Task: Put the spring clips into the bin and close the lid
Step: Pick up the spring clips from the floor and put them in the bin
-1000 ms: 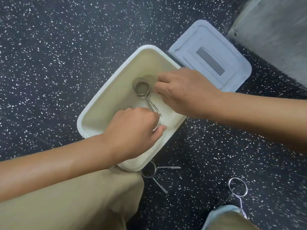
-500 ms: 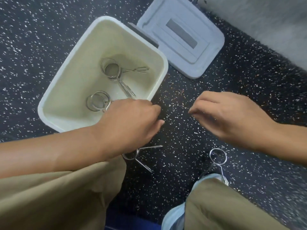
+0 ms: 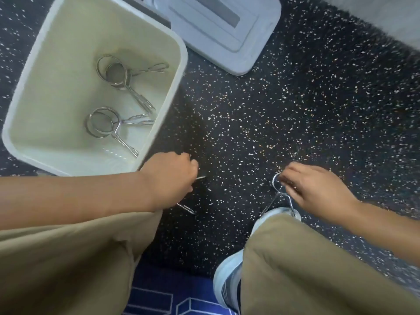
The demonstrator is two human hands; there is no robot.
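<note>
Two spring clips (image 3: 118, 103) are already lying in the open bin (image 3: 159, 26). Two more are left on the floor: one (image 3: 185, 208) is covered by the left hand (image 3: 169, 178), whose grip looks closed around it, and one (image 3: 278, 189) is pinched by the right hand (image 3: 318, 189) at its ring. The lid (image 3: 227, 30) is lying beside the bin, not yet closed.

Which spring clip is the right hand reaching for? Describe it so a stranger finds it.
Start at the pale bin, then look across the speckled floor. By the shoe, under the right hand, lies a clip, alone outside the bin.
</note>
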